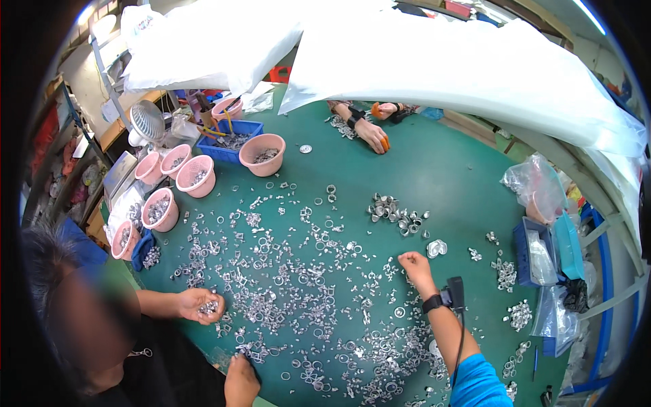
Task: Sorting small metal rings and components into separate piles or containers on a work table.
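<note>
My right hand (pixel 418 270) reaches in from the lower right, a black strap and small device on its wrist and a blue sleeve behind. Its fingers are drawn together above the green table. Whether a small part sits between the fingertips is hidden. Just beside it lie small silvery metal parts (pixel 390 268) and a shiny rounded metal piece (pixel 437 249). Rings, little frames and other loose metal parts (pixel 308 275) cover much of the table (pixel 298 163) left of and below that hand. I do not see my left hand.
At left, a person in black cups metal parts in one hand (pixel 201 305); another hand (pixel 241 382), apparently theirs, touches the pile. Across the table, someone's hands (pixel 371 133) wear orange finger covers. Pink baskets (pixel 196 176), a blue tray (pixel 218 152) and a fan (pixel 148 121) stand left; blue bins (pixel 532 254) right.
</note>
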`<state>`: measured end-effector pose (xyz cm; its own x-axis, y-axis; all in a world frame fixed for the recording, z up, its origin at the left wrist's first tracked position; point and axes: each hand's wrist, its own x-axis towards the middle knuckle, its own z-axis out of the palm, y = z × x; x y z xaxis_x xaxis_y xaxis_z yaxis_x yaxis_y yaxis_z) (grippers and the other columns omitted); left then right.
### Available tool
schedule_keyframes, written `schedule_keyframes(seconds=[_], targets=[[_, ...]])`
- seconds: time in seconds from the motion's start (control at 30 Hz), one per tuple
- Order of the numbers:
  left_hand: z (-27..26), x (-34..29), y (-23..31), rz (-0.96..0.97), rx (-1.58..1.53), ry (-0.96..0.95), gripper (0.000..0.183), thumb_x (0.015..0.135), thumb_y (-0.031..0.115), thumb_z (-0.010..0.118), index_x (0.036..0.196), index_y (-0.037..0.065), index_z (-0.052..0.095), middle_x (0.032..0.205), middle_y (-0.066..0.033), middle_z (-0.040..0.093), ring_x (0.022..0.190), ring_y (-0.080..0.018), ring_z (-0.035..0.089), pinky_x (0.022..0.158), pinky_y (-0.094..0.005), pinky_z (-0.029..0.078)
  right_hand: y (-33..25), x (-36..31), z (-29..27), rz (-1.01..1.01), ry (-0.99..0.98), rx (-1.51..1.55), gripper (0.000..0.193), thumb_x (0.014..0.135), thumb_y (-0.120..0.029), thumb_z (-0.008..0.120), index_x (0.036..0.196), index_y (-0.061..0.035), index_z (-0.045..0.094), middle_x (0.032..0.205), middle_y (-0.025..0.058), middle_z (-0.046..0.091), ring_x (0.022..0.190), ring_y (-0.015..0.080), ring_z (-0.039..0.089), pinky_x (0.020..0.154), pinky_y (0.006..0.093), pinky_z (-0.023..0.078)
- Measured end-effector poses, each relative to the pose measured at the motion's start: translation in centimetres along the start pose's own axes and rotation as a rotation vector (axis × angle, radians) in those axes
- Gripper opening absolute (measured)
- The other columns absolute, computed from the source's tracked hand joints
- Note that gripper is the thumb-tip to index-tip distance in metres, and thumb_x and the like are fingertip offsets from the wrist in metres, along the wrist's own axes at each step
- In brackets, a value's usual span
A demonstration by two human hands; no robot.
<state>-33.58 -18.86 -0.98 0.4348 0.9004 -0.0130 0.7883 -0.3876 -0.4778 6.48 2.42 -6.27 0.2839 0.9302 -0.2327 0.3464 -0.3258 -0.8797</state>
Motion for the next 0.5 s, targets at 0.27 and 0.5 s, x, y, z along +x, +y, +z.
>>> schedule_keyframes(seconds=[0.27,0.5], targets=[[0.1,1.2,1.9,-0.092,-0.297,0.034,0.015,0.070,0.006,0.045,0.080,-0.005,0.050,0.097,-0.0237,0.044,0.090,-0.0309,0.045,0.083,-0.0321,0.035,0.1,1.3,2.5,-0.086,0.023,-0.044,0.019,0.071,-0.018,0.059,0.079,-0.0017,0.055,0.070,0.0053,0.054,0.063,0.0145,0.053,0.051,0.0266,0.041],[3.1,0.3,1.1,-0.039,0.285,-0.015,0.016,0.067,0.004,0.046,0.078,-0.007,0.048,0.104,-0.0301,0.044,0.097,-0.0370,0.045,0.089,-0.0371,0.035,-2.2,-1.1,-0.3,0.150,-0.270,0.637,0.006,0.076,-0.011,0.051,0.082,-0.0079,0.051,0.063,-0.0021,0.046,0.049,0.0100,0.041,0.043,0.0223,0.033]])
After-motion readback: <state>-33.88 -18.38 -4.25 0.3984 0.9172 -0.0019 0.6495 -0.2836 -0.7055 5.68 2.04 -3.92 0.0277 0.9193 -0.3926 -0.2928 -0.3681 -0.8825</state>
